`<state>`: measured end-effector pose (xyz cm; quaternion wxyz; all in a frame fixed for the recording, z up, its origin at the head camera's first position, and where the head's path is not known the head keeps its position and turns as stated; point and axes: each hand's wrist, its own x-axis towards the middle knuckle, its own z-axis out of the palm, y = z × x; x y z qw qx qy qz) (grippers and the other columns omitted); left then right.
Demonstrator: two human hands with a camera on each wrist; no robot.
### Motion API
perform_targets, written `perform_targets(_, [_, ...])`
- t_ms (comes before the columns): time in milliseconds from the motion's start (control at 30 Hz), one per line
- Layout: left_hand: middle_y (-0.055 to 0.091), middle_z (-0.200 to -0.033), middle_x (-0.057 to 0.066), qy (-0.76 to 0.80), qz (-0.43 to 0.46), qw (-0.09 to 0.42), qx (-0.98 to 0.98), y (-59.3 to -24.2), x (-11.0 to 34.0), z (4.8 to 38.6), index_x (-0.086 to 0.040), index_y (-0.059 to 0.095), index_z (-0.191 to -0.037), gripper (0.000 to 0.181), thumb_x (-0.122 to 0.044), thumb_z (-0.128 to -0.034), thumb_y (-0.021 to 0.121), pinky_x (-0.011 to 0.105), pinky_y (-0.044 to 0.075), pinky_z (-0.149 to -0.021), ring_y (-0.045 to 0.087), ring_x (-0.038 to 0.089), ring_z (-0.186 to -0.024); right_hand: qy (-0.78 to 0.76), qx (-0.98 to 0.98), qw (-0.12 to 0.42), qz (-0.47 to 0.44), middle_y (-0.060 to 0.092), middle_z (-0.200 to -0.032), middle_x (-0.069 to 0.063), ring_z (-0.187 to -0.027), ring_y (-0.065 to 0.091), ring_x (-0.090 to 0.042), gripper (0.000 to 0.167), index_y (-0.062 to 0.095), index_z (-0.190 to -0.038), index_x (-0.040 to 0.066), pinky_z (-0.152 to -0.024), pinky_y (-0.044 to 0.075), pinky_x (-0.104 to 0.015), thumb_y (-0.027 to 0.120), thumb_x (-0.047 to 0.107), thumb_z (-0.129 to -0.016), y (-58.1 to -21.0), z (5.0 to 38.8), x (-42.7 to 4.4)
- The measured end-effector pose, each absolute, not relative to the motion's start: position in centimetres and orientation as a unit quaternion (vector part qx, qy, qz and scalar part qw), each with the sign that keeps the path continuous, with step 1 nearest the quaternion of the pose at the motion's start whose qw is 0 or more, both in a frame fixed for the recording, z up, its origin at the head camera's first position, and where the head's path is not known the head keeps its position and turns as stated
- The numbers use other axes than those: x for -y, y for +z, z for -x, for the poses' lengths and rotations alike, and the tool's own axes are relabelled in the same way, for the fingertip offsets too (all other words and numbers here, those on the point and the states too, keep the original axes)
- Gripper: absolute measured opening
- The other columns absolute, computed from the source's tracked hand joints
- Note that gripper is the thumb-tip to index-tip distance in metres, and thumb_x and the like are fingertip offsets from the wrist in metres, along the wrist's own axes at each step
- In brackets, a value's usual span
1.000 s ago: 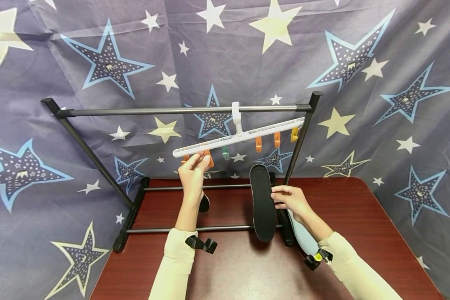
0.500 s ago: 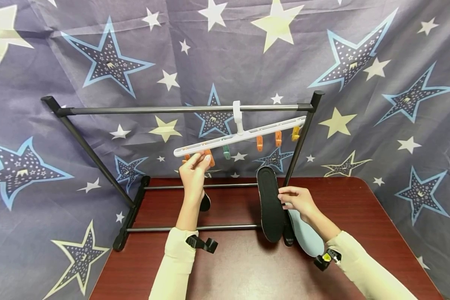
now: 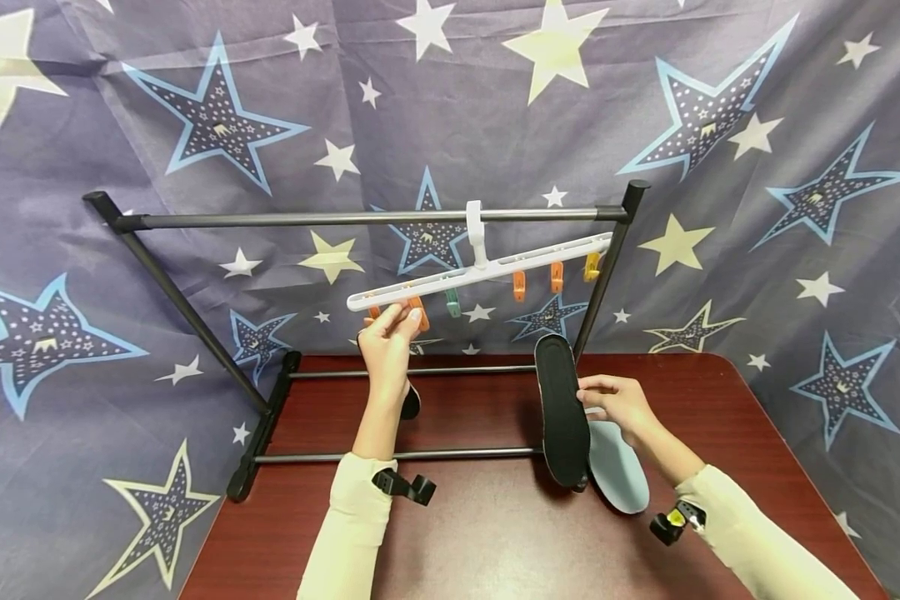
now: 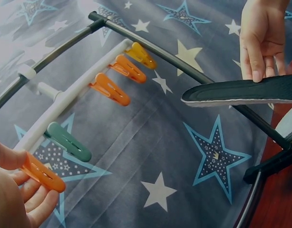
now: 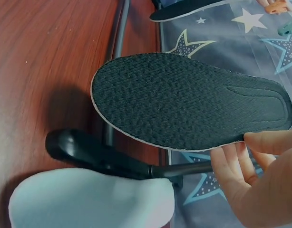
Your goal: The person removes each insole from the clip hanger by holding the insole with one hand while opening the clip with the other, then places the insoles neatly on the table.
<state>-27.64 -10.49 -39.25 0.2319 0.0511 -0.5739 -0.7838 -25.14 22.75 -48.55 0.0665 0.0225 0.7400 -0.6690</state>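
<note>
Nearest, two cream sleeves (image 3: 348, 525) reach in over the bench (image 3: 480, 542) from seven and four o'clock.

The right grip (image 3: 621, 404) pinches the black insole (image 3: 566, 412) by its side near the narrow end, thumb on the dark face, fingers beneath. The insole is off the bench, its broad end towards six o'clock. Between four and five o'clock from it, a pale insole (image 3: 618, 471) lies on the bench. A thin sole held by one side will probably twist, so a slightly deeper pinch should steady it, with the narrow rim left uncovered.

At half past nine from the right grip, the left grip (image 3: 388, 354) curls thumb and fingers round an orange clip (image 4: 46, 176); whether the clip's mouth gapes, I cannot tell. A second insole (image 3: 410, 404) shows at five o'clock from there; what holds it is hidden.

The clip belongs to the white hanger (image 3: 547, 256), which slopes up towards half past two, past a green clip (image 4: 67, 142) to a yellow clip (image 4: 142, 56). Squeezing the clip without dragging down should spare that tilt, since only a hook carries the hanger on the rack (image 3: 307, 220).

Farthest hangs a starry curtain (image 3: 757, 275).
</note>
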Motion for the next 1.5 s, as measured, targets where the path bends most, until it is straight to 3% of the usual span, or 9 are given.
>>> perform_targets(267, [0.074, -0.098, 0.01, -0.785, -0.055, 0.235, 0.57, -39.1, 10.5, 27.5, 0.01, 0.07, -0.121, 0.032, 0.006, -0.0892, 0.07, 0.018, 0.06, -0.075, 0.071, 0.003, -0.079, -0.681, -0.728, 0.076, -0.028, 0.075, -0.085, 0.003, -0.077, 0.072, -0.01, 0.032, 0.059, -0.122, -0.02, -0.072, 0.064, -0.032, 0.065, -0.004, -0.094, -48.5, 24.9, -24.1])
perform_targets(533, [0.073, -0.097, 0.006, -0.79, -0.046, 0.241, 0.562, -39.1, 10.6, 27.6, 0.01, 0.069, -0.122, 0.032, 0.005, -0.0905, 0.07, 0.019, 0.061, -0.074, 0.07, 0.003, -0.08, -0.662, -0.746, 0.062, -0.036, 0.075, -0.084, 0.004, -0.075, 0.072, -0.01, 0.036, 0.057, -0.124, -0.021, -0.071, 0.064, -0.03, 0.065, -0.002, -0.095, -48.5, 24.3, -25.4])
perform_targets(1133, [0.073, -0.092, 0.002, -0.793, -0.053, 0.251, 0.553, -39.0, 11.0, 27.8, 0.012, 0.068, -0.121, 0.031, 0.006, -0.0904, 0.07, 0.018, 0.061, -0.072, 0.071, 0.005, -0.075, -0.665, -0.743, 0.06, -0.044, 0.074, -0.083, 0.007, -0.075, 0.073, -0.011, 0.019, 0.069, -0.112, -0.007, -0.072, 0.064, -0.033, 0.067, -0.001, -0.095, -48.9, 24.0, -27.8])
perform_targets(1500, [0.073, -0.092, 0.002, -0.795, -0.047, 0.249, 0.551, -38.9, 11.1, 27.7, 0.013, 0.067, -0.121, 0.032, 0.006, -0.0905, 0.069, 0.018, 0.061, -0.072, 0.071, 0.002, -0.078, -0.652, -0.754, 0.056, -0.049, 0.074, -0.083, 0.008, -0.074, 0.073, -0.01, 0.031, 0.062, -0.121, -0.017, -0.069, 0.064, -0.03, 0.067, 0.0, -0.095, -49.0, 24.0, -28.7])
